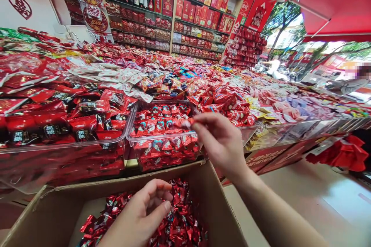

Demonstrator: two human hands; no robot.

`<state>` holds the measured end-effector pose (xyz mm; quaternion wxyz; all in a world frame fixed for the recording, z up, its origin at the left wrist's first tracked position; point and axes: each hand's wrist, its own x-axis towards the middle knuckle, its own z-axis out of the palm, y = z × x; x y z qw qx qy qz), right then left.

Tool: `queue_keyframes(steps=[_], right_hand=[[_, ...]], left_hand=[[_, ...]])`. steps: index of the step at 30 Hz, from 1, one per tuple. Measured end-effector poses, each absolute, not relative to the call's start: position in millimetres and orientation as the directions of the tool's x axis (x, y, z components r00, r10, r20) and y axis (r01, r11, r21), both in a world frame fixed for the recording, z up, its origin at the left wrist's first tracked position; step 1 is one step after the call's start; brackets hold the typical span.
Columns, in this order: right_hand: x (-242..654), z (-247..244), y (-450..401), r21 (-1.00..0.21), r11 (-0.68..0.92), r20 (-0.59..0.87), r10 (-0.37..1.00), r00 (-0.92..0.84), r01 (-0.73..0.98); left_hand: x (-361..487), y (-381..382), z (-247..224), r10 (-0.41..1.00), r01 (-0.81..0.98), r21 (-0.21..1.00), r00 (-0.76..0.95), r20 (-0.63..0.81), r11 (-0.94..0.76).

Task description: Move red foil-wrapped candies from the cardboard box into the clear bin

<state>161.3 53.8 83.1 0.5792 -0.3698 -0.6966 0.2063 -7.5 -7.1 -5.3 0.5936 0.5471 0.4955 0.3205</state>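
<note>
Pinched between the thumb and fingers of my right hand (222, 142) is a red wrapped candy (185, 123), partly blurred. That hand is over the front right part of a clear plastic bin (162, 138), which holds many small red candies (160, 123) with blue and white print. Below it, my left hand (147, 210) hovers over an open cardboard box (95, 181), its fingers curled but apart and nothing seen between them. Loose red candies (182, 216) of a similar look lie in the box, partly covered by my left hand and forearm.
Neighbouring bins hold black and red packets (55, 127) on the left and red packets (228, 104) on the right. Shelves (172, 19) with bottles and red boxes stand behind. A red cloth (339, 154) is at the right, and a person (358, 79) is at the far right edge.
</note>
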Motion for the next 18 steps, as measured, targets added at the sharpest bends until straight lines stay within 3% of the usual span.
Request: queue_keyframes(steps=[3,6,8,11,14,18], right_hand=[[144.7,114.6,95.8,-0.594,0.675,0.598,0.735,-0.321,0.439],[118.1,122.7,121.6,-0.490,0.629,0.295,0.771,-0.565,0.603],[102.2,118.5,128.6,-0.425,0.609,0.184,0.782,-0.595,0.669],[91.1,109.2,134.8,-0.408,0.609,0.142,0.779,-0.611,0.681],[97.9,109.4,134.0,-0.389,0.637,0.216,0.766,-0.606,0.666],[121.7,117.3,90.0,-0.324,0.757,0.559,0.637,-0.531,0.567]], left_hand=[[-4.4,-10.5,-10.0,0.915,0.276,0.952,0.336,-0.224,0.131],[-2.2,-12.5,-11.6,0.907,0.316,0.945,0.367,-0.206,0.087],[-3.0,-12.2,-12.0,0.889,0.386,0.922,0.406,-0.213,0.044],[-6.4,-11.0,-13.9,0.870,0.514,0.856,0.448,-0.206,-0.061],[-11.1,-11.3,-20.4,0.829,0.599,0.768,0.532,-0.173,-0.225],[-21.3,-16.2,-49.4,0.717,0.724,0.595,0.615,-0.329,-0.348]])
